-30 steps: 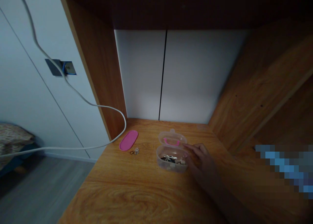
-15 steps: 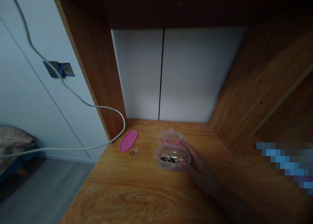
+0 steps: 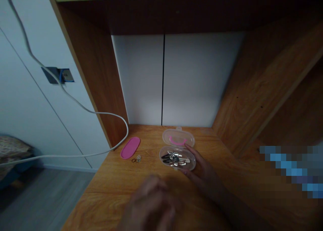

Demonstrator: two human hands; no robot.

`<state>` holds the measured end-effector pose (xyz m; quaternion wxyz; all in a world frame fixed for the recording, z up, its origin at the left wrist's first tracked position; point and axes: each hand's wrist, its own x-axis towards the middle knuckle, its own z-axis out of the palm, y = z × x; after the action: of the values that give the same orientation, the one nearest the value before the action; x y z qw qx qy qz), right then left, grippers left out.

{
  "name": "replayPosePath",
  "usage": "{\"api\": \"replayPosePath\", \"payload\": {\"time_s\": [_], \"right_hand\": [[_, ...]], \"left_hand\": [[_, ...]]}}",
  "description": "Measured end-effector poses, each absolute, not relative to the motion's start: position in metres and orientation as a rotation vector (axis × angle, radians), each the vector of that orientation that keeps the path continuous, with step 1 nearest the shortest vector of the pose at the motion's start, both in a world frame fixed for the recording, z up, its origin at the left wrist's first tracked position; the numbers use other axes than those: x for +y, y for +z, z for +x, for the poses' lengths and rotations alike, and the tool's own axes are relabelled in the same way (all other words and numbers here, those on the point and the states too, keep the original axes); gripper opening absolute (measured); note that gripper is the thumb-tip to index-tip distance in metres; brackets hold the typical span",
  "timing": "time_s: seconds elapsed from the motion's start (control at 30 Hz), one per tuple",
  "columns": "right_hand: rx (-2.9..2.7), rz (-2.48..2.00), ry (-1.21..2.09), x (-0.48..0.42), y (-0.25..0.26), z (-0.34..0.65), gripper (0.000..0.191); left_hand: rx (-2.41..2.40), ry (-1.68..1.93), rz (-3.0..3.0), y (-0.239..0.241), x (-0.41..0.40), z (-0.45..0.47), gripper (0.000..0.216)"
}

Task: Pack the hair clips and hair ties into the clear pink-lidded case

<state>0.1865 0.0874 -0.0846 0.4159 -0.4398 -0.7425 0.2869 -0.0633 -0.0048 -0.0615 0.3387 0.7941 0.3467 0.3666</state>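
Head view: the right hand (image 3: 203, 167), spread wide, cups a clear plastic box (image 3: 186, 167) of hair clips (image 3: 174, 158), steadying it on the wooden desk (image 3: 113, 177); the blurred left hand (image 3: 148, 204) hangs curled, its grip unclear.

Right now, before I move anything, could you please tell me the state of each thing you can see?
Right hand: fingers against the box's right side
Left hand: blurred above the desk, nothing visible in it
Clear plastic box: open, lid laid back
Hair clips: loose in the box's base
Pink oval piece: flat on the desk
Small rings: loose on the desk
White cable: slack, curving past the desk corner
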Motion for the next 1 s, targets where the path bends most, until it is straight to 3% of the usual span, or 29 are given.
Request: {"api": "replayPosePath", "payload": {"time_s": [0.1,0.17,0.37,0.57,0.8,1.0], "right_hand": [[-1.871,-1.127,0.638,0.087,-0.082,0.187,0.082],[-1.906,-1.142,0.624,0.087,-0.082,0.188,0.081],[-2.044,-1.086,0.552,0.084,-0.089,0.19,0.076],[-2.15,-1.032,0.445,0.08,-0.09,0.19,0.076],[-2.116,-0.974,0.384,0.079,-0.081,0.192,0.046],[-2.075,-0.915,0.328,0.08,-0.078,0.19,0.032]], "left_hand": [[1.307,1.284,2.064,-0.059,0.055,-0.068,0.054],[1.373,1.242,2.19,-0.066,0.086,-0.074,0.064],[1.078,1.003,2.386,-0.095,0.097,-0.087,0.056],[1.056,0.963,2.294,-0.09,0.08,-0.087,0.051],[0.958,0.919,2.234,-0.079,0.081,-0.084,0.056],[0.952,0.955,2.225,-0.081,0.082,-0.082,0.067]]}}
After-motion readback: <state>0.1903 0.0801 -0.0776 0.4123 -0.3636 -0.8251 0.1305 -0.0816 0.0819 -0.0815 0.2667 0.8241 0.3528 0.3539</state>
